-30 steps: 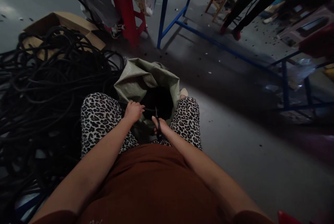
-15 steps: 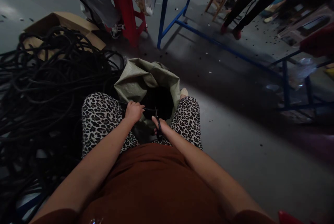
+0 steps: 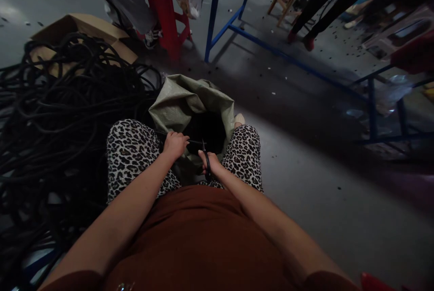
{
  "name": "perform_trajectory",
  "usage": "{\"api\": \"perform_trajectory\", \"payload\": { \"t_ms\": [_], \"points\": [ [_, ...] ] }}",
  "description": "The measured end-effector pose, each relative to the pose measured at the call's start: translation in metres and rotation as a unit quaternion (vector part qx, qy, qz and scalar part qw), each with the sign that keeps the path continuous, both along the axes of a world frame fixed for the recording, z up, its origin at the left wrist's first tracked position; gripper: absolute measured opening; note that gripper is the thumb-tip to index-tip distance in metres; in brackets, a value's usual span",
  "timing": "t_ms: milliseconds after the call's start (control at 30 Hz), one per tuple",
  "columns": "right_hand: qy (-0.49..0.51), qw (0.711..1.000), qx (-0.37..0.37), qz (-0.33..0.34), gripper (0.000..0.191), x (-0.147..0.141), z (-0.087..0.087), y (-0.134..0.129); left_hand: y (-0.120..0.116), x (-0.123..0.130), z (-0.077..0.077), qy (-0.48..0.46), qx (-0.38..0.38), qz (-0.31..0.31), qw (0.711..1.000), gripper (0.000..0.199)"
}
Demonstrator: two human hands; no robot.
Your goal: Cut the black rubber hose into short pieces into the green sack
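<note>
Between my knees stands a greenish woven sack (image 3: 172,104), its mouth folded open and its inside dark. My left hand (image 3: 175,144) is closed around a thin black cord (image 3: 195,142), whose end sticks out to the right over the sack's opening. My right hand (image 3: 211,163) grips black-handled scissors (image 3: 207,160). The blades point away from me and lie at the cord's end; whether they touch it I cannot tell. What lies deep in the sack is too dark to make out.
A large tangle of black cord (image 3: 68,101) covers the floor to my left, in front of an open cardboard box (image 3: 98,28). Ahead are a red stool (image 3: 164,19), a blue metal frame (image 3: 257,40) and other people's legs. Small dark scraps dot the floor.
My right hand and the scissors have shifted very slightly to the right. My left hand stays almost in place with the cord.
</note>
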State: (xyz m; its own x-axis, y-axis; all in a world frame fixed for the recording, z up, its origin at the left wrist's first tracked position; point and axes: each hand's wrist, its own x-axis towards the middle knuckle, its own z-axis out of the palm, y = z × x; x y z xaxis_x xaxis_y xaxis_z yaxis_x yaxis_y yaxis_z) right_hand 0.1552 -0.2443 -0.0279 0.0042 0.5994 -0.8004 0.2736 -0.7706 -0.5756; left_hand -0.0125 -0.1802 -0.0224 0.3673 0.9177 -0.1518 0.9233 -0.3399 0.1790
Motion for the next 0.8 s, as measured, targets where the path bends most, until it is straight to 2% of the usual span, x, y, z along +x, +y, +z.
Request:
{"api": "perform_trajectory", "payload": {
  "t_ms": [133,300,800],
  "points": [
    [-0.007,1.0,-0.004,0.014,0.041,0.001,-0.0107,-0.0015,-0.0013,0.0002,-0.0035,-0.003,-0.002,-0.005,1.0,0.025],
    [-0.022,0.998,-0.016,0.057,0.04,0.0014,-0.0096,-0.0014,-0.0026,0.001,-0.0039,0.01,0.002,-0.012,1.0,0.025],
    [-0.027,0.999,-0.015,0.04,0.037,0.0021,-0.0038,-0.0011,-0.0034,0.0016,0.0,0.043,0.005,-0.017,0.999,0.026]
  ]
}}
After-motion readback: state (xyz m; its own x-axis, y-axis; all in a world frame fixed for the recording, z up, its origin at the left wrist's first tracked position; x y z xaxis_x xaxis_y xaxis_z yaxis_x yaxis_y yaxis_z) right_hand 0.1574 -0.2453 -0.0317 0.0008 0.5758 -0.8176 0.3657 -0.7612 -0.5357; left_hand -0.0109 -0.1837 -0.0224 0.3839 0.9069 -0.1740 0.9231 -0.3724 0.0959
